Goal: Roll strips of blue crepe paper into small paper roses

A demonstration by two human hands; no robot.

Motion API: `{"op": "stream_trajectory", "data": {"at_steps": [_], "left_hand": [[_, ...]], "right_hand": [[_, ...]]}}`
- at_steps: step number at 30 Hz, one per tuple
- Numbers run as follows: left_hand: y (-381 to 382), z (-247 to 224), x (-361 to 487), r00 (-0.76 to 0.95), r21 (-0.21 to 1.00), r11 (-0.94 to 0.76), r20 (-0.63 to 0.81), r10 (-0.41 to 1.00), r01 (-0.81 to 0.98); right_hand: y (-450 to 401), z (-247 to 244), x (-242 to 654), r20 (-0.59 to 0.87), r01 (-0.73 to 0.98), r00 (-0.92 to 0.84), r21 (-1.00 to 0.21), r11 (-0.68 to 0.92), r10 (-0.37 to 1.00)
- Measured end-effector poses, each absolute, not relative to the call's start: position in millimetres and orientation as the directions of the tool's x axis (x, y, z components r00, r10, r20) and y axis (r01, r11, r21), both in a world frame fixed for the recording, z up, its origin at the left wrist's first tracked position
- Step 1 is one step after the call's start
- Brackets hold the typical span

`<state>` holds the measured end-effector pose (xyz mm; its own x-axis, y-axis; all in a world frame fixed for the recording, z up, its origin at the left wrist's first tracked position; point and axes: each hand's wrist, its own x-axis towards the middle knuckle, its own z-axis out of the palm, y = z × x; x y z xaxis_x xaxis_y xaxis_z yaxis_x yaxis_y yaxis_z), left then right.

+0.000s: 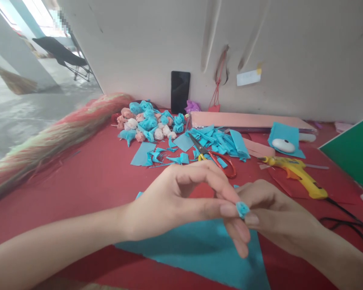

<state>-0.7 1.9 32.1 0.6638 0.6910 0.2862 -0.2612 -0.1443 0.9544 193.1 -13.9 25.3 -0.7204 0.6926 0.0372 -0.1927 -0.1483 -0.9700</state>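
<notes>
A small rolled blue paper piece (pixel 242 209) is pinched between the fingertips of both hands. My left hand (pixel 190 197) grips its left side with thumb and forefinger. On its right side, my right hand (pixel 269 209) presses it with the thumb, the other fingers partly hidden behind. Beneath the hands lies a large blue paper sheet (pixel 211 253) on the red surface (pixel 63 201). Just beyond them are scissors with red handles (pixel 211 155) beside a heap of blue paper strips (pixel 218 139).
Blue, pink and white paper flowers (pixel 148 121) are piled at the back. A yellow glue gun (pixel 302 173) with a black cord lies right. A phone (pixel 180 92) leans on the wall, near a long pink paper pack (pixel 248 121). A white oval object (pixel 282 145) rests on blue paper.
</notes>
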Motion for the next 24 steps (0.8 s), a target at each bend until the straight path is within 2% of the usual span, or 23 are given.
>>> {"op": "stream_trajectory", "data": {"at_steps": [8,13,21,24], "left_hand": [[1,28,1,0.633,0.941,-0.076,0.281,0.721,-0.331],[0,29,2,0.623,0.928,-0.052,0.289,0.727,-0.370],[2,24,4,0.543,0.908,-0.092,0.322,0.775,-0.408],[1,23,5,0.508,0.904,-0.115,0.332,0.795,-0.411]], "right_hand": [[-16,24,189,0.004,-0.276,-0.752,-0.910,-0.310,0.659],[-19,20,187,0.020,-0.338,-0.742,-0.874,-0.348,0.671],[-28,16,183,0.088,-0.435,-0.644,-0.859,-0.269,0.760],[-30,19,180,0.098,-0.380,-0.591,-0.909,-0.169,0.801]]}}
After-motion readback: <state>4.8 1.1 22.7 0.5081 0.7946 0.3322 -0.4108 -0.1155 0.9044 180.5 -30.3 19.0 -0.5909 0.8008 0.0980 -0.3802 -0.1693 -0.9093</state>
